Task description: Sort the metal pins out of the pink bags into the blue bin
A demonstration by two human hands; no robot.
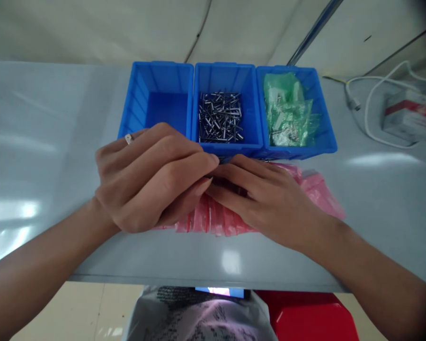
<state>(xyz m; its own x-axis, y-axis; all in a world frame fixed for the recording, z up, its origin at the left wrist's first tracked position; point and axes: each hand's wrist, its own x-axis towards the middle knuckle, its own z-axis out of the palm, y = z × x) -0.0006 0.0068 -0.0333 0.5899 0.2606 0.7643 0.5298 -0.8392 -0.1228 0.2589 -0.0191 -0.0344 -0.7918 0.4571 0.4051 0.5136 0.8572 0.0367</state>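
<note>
From the head view, here come both hands, meeting right in the middle over the counter (376, 199)! The left hand (152, 177) has its fingers curled, thumb and forefinger tips drawn close together; whether anything sits between them, I can't tell. The right hand (266, 196) spreads low over the pink plastic bags (216, 220), fingers bent, fingertips partly hidden behind the left (so its grip, too, is anyone's guess). Those bags lie in a row beneath the hands, just in front of three blue bins standing side by side: the left bin (168, 78), the middle bin (229, 148) with its heap of metal pins (220, 118), and the right bin (301, 150) carrying green plastic bags (286, 109).
</note>
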